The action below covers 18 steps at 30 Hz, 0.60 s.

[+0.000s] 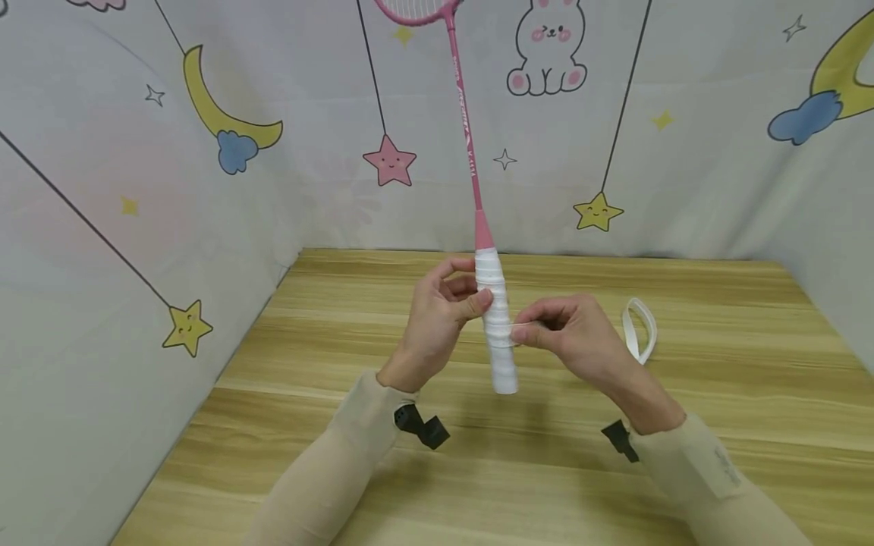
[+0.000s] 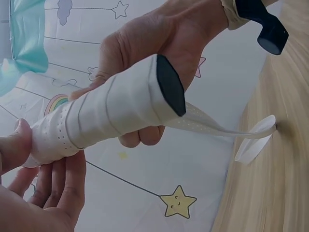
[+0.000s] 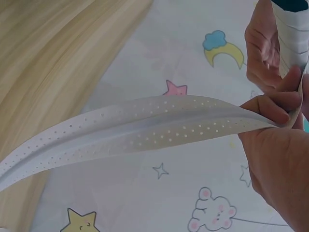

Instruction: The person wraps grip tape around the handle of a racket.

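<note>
A pink badminton racket stands nearly upright above the table, its white handle at the bottom and its head cut off by the top of the head view. My left hand grips the handle, thumb across the front. Perforated white grip tape winds round the handle's upper part in overlapping turns. At the handle's right side, my right hand pinches this tape between thumb and fingers. From there the loose length trails off behind the right hand. A dark butt cap shows in the left wrist view.
The tape's loose end curves down to the wooden table, right of the hands. A white cloth printed with stars, moons and a rabbit hangs behind and at both sides. Black wrist cameras sit on both sleeves.
</note>
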Each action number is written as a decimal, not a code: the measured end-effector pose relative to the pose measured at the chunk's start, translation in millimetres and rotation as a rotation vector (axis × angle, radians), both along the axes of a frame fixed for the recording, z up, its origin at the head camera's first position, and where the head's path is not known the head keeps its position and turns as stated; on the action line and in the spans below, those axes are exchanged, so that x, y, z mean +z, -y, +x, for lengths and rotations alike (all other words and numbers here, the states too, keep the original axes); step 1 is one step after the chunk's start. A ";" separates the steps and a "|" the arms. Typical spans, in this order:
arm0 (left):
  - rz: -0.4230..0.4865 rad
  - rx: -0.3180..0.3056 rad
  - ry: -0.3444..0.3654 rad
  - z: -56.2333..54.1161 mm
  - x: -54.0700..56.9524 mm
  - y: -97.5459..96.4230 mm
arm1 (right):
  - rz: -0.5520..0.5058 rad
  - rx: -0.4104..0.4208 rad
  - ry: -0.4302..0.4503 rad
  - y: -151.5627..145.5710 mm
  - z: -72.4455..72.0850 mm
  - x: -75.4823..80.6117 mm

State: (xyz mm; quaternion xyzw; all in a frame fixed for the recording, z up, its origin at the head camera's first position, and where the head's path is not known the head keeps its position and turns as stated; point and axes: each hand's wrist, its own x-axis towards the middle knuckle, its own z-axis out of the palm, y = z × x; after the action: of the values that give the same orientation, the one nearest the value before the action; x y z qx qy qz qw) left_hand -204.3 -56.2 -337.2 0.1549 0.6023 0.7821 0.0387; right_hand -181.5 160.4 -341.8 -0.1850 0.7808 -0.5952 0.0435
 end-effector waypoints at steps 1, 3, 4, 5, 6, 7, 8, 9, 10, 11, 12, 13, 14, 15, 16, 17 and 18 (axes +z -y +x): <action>0.011 -0.014 0.009 -0.6 -0.3 0.2 | -0.005 0.003 0.003 0.1 -0.3 -0.5; 0.023 -0.031 0.023 -1.9 -1.0 0.7 | -0.010 -0.002 0.021 0.2 -1.2 -1.5; 0.027 -0.038 0.028 -2.6 -1.4 1.0 | -0.009 -0.007 0.035 0.1 -1.8 -2.1; 0.031 -0.044 0.033 -3.2 -1.7 1.2 | -0.008 -0.014 0.051 0.0 -2.7 -2.7; 0.037 -0.052 0.037 -3.7 -2.0 1.6 | -0.007 -0.021 0.069 -0.2 -3.8 -3.5; 0.045 -0.062 0.040 -4.0 -2.3 2.0 | -0.009 -0.022 0.083 -0.3 -5.1 -4.7; 0.051 -0.071 0.042 -3.8 -2.1 2.3 | -0.010 -0.021 0.097 -0.6 -6.5 -6.1; 0.060 -0.084 0.040 -3.8 -2.2 2.8 | -0.012 -0.014 0.106 -0.9 -7.9 -7.4; 0.070 -0.098 0.038 -3.8 -2.4 3.3 | -0.014 -0.004 0.112 -1.2 -9.1 -8.7; 0.080 -0.113 0.032 -3.8 -2.7 3.8 | -0.018 0.008 0.114 -1.3 -10.0 -9.8; 0.089 -0.128 0.023 -3.9 -3.0 4.4 | -0.024 0.023 0.114 -1.4 -10.7 -10.7; 0.094 -0.141 0.017 -4.0 -3.2 4.8 | -0.029 0.037 0.109 -1.5 -11.1 -11.3; 0.097 -0.152 0.011 -4.2 -3.2 5.1 | -0.029 0.048 0.103 -1.7 -11.2 -11.7; 0.099 -0.163 0.003 -4.7 -3.6 5.4 | -0.031 0.054 0.097 -1.6 -11.0 -11.6; 0.100 -0.170 0.000 -4.9 -3.5 5.6 | -0.033 0.056 0.091 -1.5 -10.7 -11.4; 0.099 -0.177 -0.003 -5.1 -3.3 5.7 | -0.034 0.056 0.086 -1.1 -10.3 -11.1; 0.098 -0.182 -0.003 -5.1 -2.8 5.8 | -0.036 0.054 0.080 -0.8 -10.1 -11.0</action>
State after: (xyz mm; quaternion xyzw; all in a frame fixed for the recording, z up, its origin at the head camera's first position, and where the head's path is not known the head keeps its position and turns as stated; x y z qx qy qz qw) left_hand -209.4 -62.0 -340.0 0.2116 0.5469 0.8037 0.1011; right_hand -191.6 161.2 -352.8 -0.1826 0.7622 -0.6149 0.0873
